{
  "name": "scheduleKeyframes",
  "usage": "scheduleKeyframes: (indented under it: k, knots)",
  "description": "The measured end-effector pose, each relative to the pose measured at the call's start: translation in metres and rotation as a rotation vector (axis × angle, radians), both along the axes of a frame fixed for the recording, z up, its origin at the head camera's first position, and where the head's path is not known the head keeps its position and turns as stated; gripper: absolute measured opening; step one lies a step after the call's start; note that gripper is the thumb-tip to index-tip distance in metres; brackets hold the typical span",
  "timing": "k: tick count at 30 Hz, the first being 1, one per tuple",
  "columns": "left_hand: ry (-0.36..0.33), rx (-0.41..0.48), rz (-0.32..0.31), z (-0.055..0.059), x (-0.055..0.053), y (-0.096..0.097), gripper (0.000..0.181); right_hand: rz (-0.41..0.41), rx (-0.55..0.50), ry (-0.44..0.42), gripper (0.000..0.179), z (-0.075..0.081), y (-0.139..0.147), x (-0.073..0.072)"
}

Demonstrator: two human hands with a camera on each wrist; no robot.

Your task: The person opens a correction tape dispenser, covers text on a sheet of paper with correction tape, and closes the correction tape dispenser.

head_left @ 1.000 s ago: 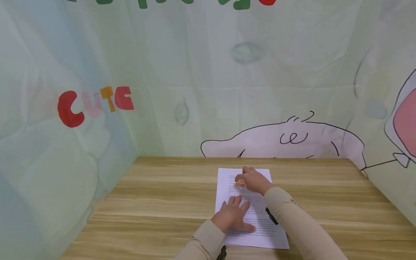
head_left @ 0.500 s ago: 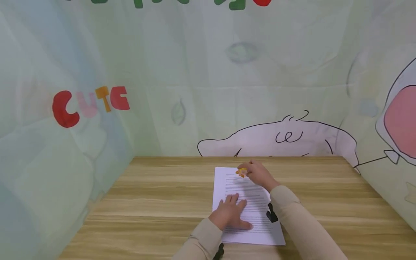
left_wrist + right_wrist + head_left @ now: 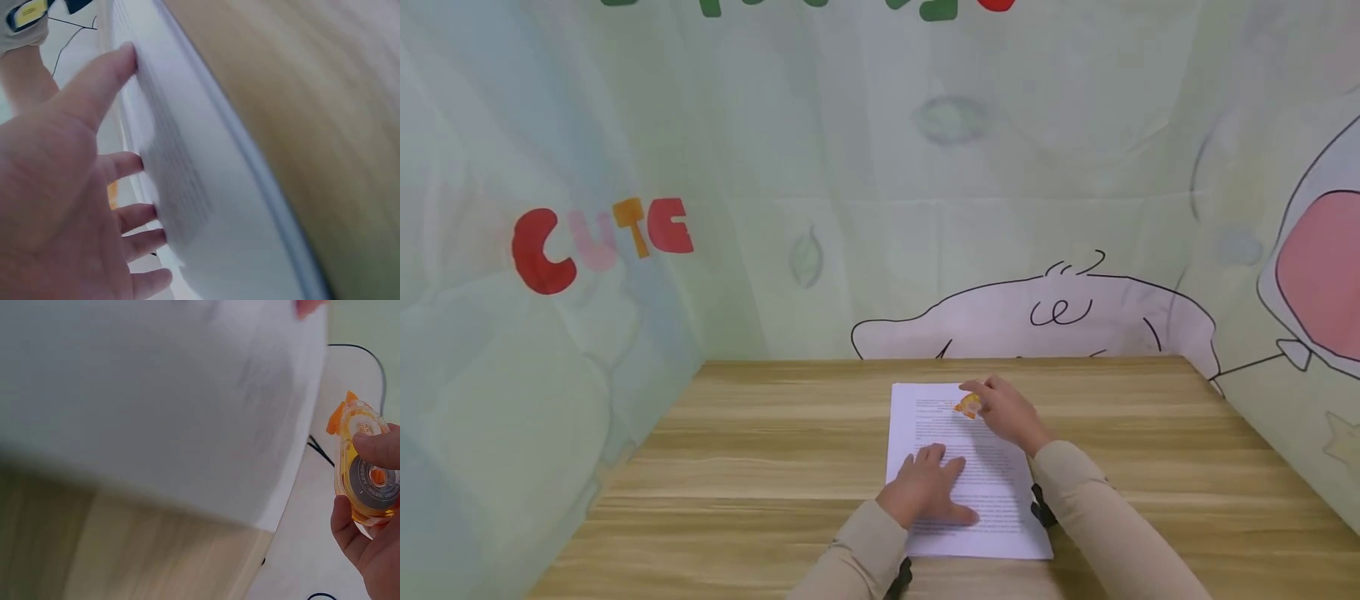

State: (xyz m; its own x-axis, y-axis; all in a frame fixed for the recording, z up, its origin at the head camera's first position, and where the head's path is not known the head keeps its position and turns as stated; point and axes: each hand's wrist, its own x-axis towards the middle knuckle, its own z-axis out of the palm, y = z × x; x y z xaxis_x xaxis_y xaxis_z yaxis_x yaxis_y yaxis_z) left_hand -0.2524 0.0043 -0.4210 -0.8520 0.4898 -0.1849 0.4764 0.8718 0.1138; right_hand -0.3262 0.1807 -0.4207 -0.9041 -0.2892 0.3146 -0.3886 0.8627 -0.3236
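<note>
A stack of printed white paper (image 3: 940,542) lies on the table. My left hand (image 3: 928,490) rests on its lower left part, fingers spread; the left wrist view shows the thumb and fingertips (image 3: 142,215) touching the top sheet. Near the far end of the sheet, my right hand (image 3: 1009,412) holds a correction tape (image 3: 967,406) with a clear, yellow-orange body. In the right wrist view the correction tape (image 3: 369,469) is pinched between thumb and fingers, its orange tip (image 3: 337,415) pointing away. Whether that tip touches the paper cannot be told.
The wooden table (image 3: 760,467) extends to both sides of the paper. A printed cloth backdrop (image 3: 775,167) with cartoon figures and letters stands behind and to the sides. Dark wrist straps (image 3: 1042,507) show beneath the sleeves.
My right hand has moved the correction tape toward the far end of the sheet, then to the right and slightly back. The left hand stays on the paper. The head view has shifted slightly.
</note>
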Motion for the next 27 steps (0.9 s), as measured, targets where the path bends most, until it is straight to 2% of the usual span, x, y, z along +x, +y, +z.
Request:
scheduleKeyframes:
  k: [3, 5, 14, 18, 24, 27]
  knots:
    - [-0.013, -0.02, 0.01, 0.003, 0.001, 0.001, 0.08, 0.024, 0.101, 0.052, 0.042, -0.004, 0.004, 0.0]
    - [-0.022, -0.028, 0.015, 0.003, 0.0, 0.002, 0.081, 0.03, 0.121, 0.065, 0.039, -0.008, 0.006, 0.0]
    - [-0.049, -0.013, 0.017, -0.003, -0.002, 0.002, 0.082, 0.082, 0.076, 0.07, 0.037, -0.013, 0.005, -0.002]
    - [-0.042, 0.003, 0.012, -0.003, -0.001, 0.001, 0.082, 0.053, 0.06, 0.047, 0.037, -0.012, 0.003, -0.004]
    - [-0.031, -0.009, 0.014, -0.002, 0.0, 0.001, 0.082, -0.006, 0.057, 0.122, 0.038, -0.008, 0.007, -0.011]
    - [-0.029, -0.019, 0.016, -0.002, -0.001, 0.001, 0.082, -0.008, 0.056, 0.096, 0.037, -0.005, 0.009, -0.012]
